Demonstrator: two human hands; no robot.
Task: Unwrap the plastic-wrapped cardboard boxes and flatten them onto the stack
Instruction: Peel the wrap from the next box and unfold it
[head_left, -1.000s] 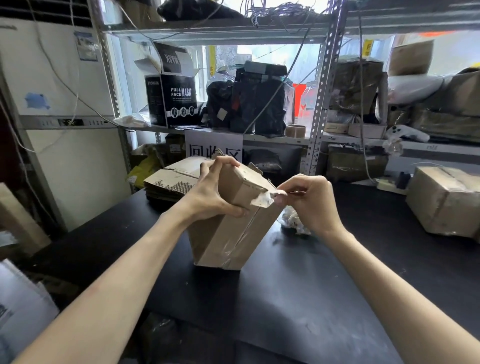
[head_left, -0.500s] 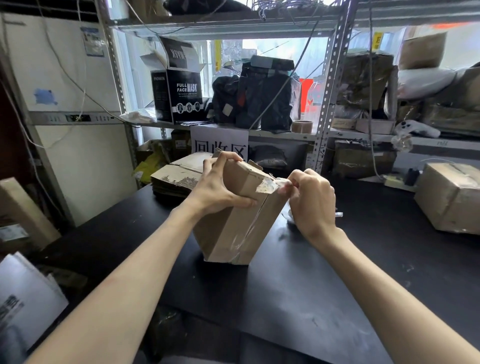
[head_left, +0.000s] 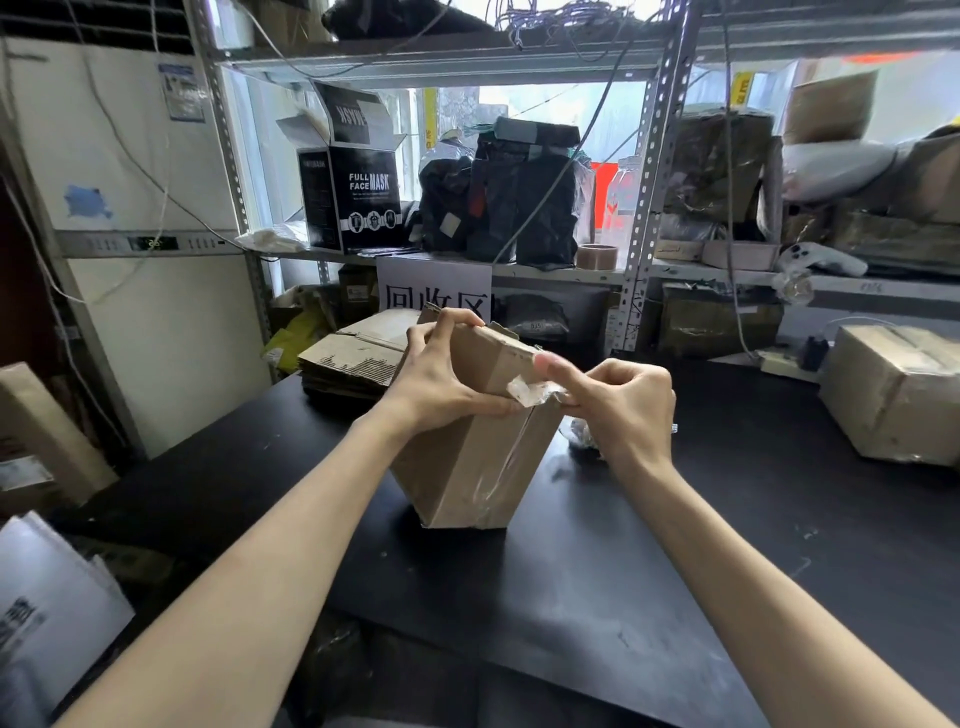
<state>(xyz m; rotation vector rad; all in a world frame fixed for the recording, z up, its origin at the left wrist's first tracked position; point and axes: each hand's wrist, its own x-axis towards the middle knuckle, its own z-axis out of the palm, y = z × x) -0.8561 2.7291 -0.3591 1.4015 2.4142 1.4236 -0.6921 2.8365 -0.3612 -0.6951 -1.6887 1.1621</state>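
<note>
Black table, cluttered shelving behind. The cardboard box stands on its lower end mid-table, leaning away to the left, same spot and same lean as a second ago; no real shift there. The stack of flattened cardboard lies behind it to the left, well apart, and a second wrapped box waits at the far right of the table. Left hand has held its grip throughout: fingers curled over the box's top edge, thumb pressed across the near face. The change is in the right hand. A second ago it was bunched tight at the upper right corner; now the index finger reaches out along the top edge while the other fingers stay curled, and it appears to pinch the plastic tab, though the thumb tip is hidden under the film. The tab looks more crumpled and lifted off the corner than before. The plastic strip running down the box's front corner is still stuck on. A wad of clear plastic lies on the table just behind the right wrist. Judgement: the peel has only just started; the wrap must come off before any flattening.
</note>
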